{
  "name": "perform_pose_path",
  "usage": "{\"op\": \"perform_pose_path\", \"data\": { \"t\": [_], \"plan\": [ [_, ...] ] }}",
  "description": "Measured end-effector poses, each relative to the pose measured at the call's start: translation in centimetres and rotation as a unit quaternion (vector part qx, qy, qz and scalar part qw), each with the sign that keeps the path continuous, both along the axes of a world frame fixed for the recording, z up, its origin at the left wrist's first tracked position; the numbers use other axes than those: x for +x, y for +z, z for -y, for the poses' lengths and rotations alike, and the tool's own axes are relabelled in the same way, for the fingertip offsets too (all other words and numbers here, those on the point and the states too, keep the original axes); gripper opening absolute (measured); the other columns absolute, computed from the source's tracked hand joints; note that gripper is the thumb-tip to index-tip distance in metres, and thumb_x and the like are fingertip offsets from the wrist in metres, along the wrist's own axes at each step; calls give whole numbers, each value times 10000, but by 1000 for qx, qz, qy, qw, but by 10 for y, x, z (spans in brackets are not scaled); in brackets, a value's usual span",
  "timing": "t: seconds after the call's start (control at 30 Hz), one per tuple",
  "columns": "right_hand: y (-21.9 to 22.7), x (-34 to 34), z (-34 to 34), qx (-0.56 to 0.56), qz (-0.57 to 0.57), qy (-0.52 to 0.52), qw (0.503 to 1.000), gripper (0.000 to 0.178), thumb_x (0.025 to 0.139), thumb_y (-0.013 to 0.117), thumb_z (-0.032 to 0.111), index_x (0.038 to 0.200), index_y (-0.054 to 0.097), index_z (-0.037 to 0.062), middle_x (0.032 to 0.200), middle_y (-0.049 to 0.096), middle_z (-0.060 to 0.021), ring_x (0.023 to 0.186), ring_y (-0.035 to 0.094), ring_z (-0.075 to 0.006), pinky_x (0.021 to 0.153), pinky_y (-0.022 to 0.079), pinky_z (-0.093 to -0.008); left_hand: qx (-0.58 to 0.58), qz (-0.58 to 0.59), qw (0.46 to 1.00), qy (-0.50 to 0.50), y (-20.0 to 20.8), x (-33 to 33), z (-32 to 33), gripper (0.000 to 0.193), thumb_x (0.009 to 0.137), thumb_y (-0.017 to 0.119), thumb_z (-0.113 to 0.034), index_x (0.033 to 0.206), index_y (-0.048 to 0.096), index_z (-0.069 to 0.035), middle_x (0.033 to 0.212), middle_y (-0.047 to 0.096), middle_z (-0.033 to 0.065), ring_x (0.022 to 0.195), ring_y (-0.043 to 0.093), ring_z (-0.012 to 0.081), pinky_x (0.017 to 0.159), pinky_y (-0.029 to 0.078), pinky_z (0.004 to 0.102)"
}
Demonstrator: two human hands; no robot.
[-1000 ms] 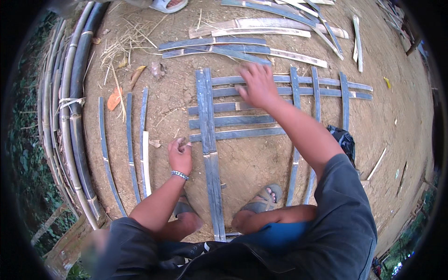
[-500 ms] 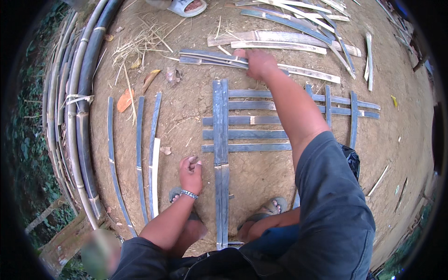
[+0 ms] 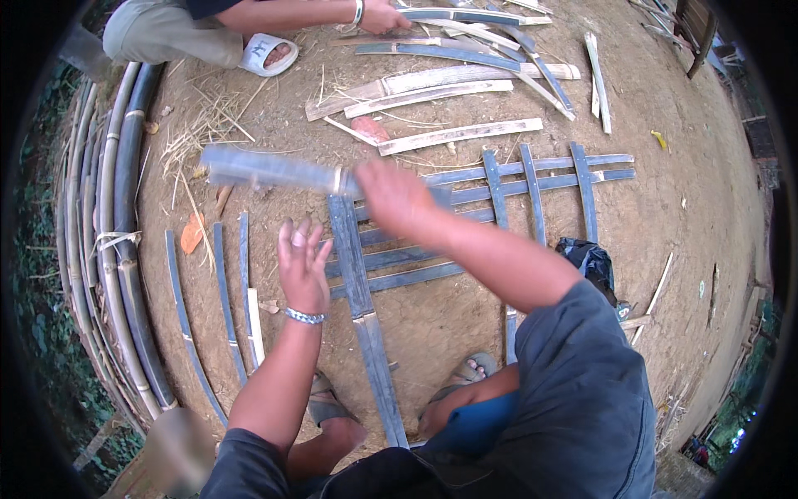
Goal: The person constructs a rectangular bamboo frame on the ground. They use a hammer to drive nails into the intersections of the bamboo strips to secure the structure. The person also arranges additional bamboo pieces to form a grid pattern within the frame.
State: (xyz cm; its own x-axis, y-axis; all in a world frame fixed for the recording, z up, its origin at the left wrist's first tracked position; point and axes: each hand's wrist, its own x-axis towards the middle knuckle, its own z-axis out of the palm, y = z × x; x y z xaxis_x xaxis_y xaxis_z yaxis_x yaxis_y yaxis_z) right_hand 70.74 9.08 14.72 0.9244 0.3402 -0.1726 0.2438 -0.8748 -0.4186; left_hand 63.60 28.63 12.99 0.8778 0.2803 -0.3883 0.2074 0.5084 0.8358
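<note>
My right hand (image 3: 395, 198) is closed round a few dark bamboo strips (image 3: 274, 170), smeared by motion and held crosswise above the far end of a lattice. My left hand (image 3: 302, 264) is raised just left of the lattice, fingers spread, holding nothing. The lattice of flat dark bamboo slats lies on the ground before me. One wide slat (image 3: 356, 274) runs away from my feet, with several cross slats (image 3: 399, 258) reaching right, partly hidden by my right forearm. Three narrower upright slats (image 3: 534, 193) cross the far slats on the right.
Several single strips (image 3: 223, 291) lie at left, beside long bamboo poles (image 3: 125, 175) tied together. Loose split bamboo (image 3: 449, 76) is scattered at the far side, where another person's hand (image 3: 384, 15) touches a strip. A black plastic bag (image 3: 588, 264) sits right of the lattice.
My right hand has lifted the dark strips off the ground and brought them nearer and left. My left hand has risen and its fingers have opened. The other person's arm has come into view.
</note>
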Motion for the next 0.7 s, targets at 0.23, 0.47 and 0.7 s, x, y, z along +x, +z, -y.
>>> {"op": "perform_pose_path", "data": {
  "t": [0.23, 0.47, 0.7],
  "plan": [
    [-20, -23, 26, 188, -12, -62, 980, 440, 928, 703, 284, 1320, 636, 96, 1414, 586, -158, 1278, 567, -365, 1114, 430, -450, -78, -64, 995, 9, 8, 18, -14, 414, 993, 650, -201, 1349, 482, -73, 932, 604, 64, 875, 632, 224, 852, 547, 448],
    [-99, 47, 159, -165, 140, -183, 959, 342, 913, 593, 107, 1244, 660, 156, 1238, 653, -88, 1257, 579, -266, 1119, 386, -511, -96, -181, 973, -102, 5, -31, -34, 444, 986, 613, -182, 1401, 499, -71, 961, 616, 52, 913, 642, 221, 826, 574, 428],
    [-91, 52, 147, -151, 194, -70, 967, 259, 887, 603, 88, 1129, 639, 175, 1119, 654, -59, 1172, 609, -255, 981, 494, -440, -143, -232, 952, -136, -7, -64, -25, 483, 978, 607, -143, 1438, 472, -83, 1075, 654, 102, 994, 674, 278, 884, 586, 477]
  ]
}}
